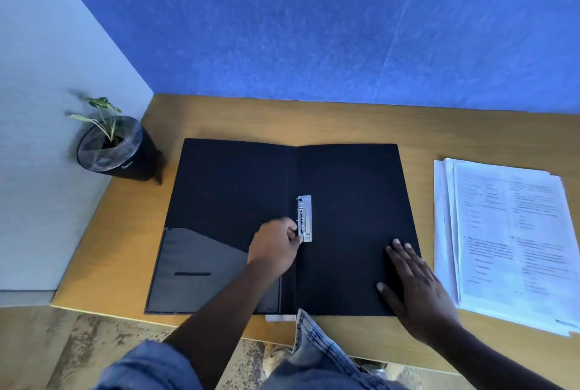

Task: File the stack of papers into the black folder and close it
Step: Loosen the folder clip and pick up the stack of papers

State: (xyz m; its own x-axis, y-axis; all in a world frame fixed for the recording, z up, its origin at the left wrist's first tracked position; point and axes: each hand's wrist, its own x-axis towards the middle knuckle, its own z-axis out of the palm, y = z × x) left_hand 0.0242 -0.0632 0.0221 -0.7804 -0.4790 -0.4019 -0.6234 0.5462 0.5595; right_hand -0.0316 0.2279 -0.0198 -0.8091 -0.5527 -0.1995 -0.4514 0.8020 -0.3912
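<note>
Wooden desk vs blue wall. On it, L to R: potted plant at far-left corner, black folder open flat mid-desk, stack of papers at right edge.

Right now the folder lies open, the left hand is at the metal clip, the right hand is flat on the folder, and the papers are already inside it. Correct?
Not quite. The papers are not inside the folder; the head view shows them stacked on the desk to its right. The rest holds: the left hand is at the clip, and the right hand lies flat on the folder.
</note>
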